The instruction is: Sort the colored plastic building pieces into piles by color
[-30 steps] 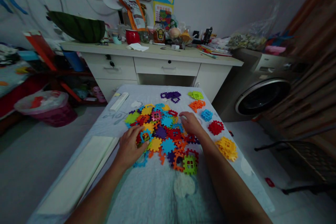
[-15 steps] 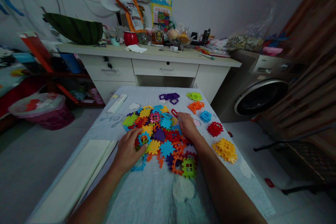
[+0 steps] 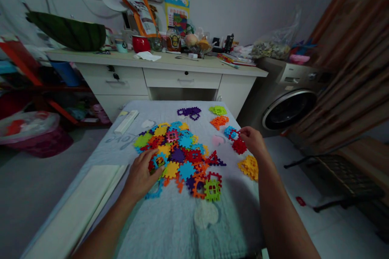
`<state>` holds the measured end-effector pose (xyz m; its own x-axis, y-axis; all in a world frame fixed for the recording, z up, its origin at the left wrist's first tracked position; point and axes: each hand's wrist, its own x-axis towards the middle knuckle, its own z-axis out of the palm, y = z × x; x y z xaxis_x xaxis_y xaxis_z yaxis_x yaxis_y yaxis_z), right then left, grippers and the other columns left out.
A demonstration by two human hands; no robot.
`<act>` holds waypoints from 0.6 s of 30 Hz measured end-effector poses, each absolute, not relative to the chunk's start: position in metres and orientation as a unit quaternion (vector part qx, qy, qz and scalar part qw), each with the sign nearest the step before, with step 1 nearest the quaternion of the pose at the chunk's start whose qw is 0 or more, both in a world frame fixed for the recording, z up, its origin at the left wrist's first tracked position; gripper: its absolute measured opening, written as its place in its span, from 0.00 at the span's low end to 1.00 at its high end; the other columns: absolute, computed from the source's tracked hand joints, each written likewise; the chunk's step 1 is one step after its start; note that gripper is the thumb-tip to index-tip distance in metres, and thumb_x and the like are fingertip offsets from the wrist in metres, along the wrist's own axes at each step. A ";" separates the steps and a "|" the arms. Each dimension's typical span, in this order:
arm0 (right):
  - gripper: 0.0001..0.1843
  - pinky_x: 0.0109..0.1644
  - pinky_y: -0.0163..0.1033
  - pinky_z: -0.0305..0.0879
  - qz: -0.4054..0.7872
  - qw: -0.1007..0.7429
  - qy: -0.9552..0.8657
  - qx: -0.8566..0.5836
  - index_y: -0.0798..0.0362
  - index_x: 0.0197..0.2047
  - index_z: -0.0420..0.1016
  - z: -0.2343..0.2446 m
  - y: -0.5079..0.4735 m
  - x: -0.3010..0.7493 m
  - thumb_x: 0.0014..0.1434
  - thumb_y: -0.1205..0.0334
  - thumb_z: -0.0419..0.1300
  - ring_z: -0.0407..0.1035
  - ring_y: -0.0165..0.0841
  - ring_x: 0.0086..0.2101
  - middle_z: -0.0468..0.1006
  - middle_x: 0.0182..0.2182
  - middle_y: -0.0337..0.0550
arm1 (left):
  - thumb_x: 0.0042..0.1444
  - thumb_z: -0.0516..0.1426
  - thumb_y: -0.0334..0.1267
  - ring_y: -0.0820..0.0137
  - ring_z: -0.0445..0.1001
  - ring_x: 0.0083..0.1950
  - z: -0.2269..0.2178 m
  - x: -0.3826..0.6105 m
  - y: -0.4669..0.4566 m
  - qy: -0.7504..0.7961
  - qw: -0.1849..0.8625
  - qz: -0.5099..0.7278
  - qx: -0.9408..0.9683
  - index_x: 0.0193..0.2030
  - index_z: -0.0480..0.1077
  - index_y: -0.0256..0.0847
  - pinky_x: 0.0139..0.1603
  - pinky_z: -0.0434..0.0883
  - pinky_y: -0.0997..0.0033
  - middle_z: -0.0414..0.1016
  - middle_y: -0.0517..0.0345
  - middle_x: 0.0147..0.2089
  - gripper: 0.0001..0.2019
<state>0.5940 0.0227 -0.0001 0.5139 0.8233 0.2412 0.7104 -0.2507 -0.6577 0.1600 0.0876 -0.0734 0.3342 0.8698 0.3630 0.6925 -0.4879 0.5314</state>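
A heap of colourful plastic interlocking tiles (image 3: 182, 156) lies in the middle of a table covered with a pale cloth (image 3: 188, 226). My left hand (image 3: 141, 174) rests on the heap's left edge, fingers bent on a blue tile. My right hand (image 3: 253, 141) is at the right side and pinches a red tile (image 3: 233, 133) just above the red pile (image 3: 239, 146). Sorted piles lie along the right: purple (image 3: 190, 112), green (image 3: 217, 110), orange (image 3: 219, 121), blue (image 3: 227, 130) and yellow (image 3: 249, 166).
A white desk (image 3: 158, 75) crowded with bottles, a red mug and half a watermelon stands behind the table. A washing machine (image 3: 288, 101) is at the right. A pink bin (image 3: 30, 133) sits on the floor at the left. A white folded sheet (image 3: 75, 210) lies on the table's left.
My right hand has left the heap and moved right to the red pile with a red tile in its fingers. My left hand stays on the heap's left edge. The view has shifted right.
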 end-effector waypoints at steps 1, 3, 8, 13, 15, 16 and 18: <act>0.10 0.30 0.35 0.57 0.078 0.364 -0.477 -0.796 0.52 0.34 0.75 -0.001 0.018 0.601 0.49 0.62 0.56 0.66 0.31 0.25 0.73 0.23 0.37 | 0.56 0.56 0.51 0.56 0.71 0.59 -0.073 0.160 0.088 0.486 0.142 0.312 0.804 0.60 0.66 0.43 0.61 0.68 0.52 0.71 0.48 0.58 0.26; 0.10 0.30 0.35 0.56 0.080 0.347 -0.461 -0.813 0.53 0.34 0.76 -0.002 0.011 0.610 0.48 0.62 0.56 0.66 0.32 0.25 0.73 0.23 0.37 | 0.56 0.56 0.51 0.56 0.71 0.59 -0.073 0.161 0.088 0.488 0.144 0.312 0.802 0.60 0.66 0.43 0.61 0.68 0.52 0.70 0.48 0.58 0.26; 0.07 0.31 0.35 0.56 0.056 0.292 -0.453 -0.841 0.52 0.31 0.75 -0.003 0.005 0.612 0.49 0.66 0.56 0.67 0.32 0.27 0.75 0.23 0.38 | 0.55 0.57 0.50 0.56 0.71 0.58 -0.071 0.162 0.087 0.492 0.152 0.314 0.798 0.59 0.66 0.43 0.60 0.68 0.52 0.71 0.48 0.58 0.26; 0.07 0.34 0.35 0.59 0.022 0.217 -0.463 -0.859 0.52 0.33 0.76 -0.012 0.005 0.612 0.52 0.68 0.57 0.70 0.33 0.31 0.79 0.29 0.42 | 0.55 0.57 0.50 0.56 0.71 0.58 -0.068 0.162 0.085 0.496 0.159 0.314 0.794 0.59 0.66 0.44 0.59 0.69 0.52 0.71 0.48 0.58 0.26; 0.07 0.39 0.36 0.61 -0.001 0.189 -0.469 -0.863 0.52 0.36 0.77 -0.018 0.006 0.614 0.53 0.67 0.58 0.72 0.35 0.36 0.80 0.34 0.45 | 0.55 0.57 0.50 0.56 0.71 0.57 -0.068 0.162 0.085 0.498 0.161 0.315 0.792 0.59 0.66 0.45 0.59 0.69 0.52 0.71 0.49 0.58 0.26; 0.09 0.41 0.37 0.62 -0.005 0.179 -0.471 -0.864 0.52 0.38 0.78 -0.020 0.007 0.615 0.54 0.67 0.59 0.73 0.37 0.38 0.81 0.37 0.47 | 0.55 0.57 0.50 0.56 0.71 0.57 -0.069 0.162 0.086 0.498 0.161 0.314 0.792 0.59 0.66 0.45 0.59 0.69 0.52 0.71 0.49 0.58 0.26; 0.13 0.45 0.39 0.64 0.009 0.169 -0.476 -0.863 0.52 0.44 0.79 -0.025 0.008 0.616 0.55 0.64 0.61 0.74 0.39 0.42 0.81 0.42 0.49 | 0.55 0.57 0.50 0.56 0.71 0.58 -0.069 0.162 0.086 0.498 0.163 0.312 0.793 0.59 0.66 0.45 0.60 0.68 0.52 0.71 0.48 0.58 0.26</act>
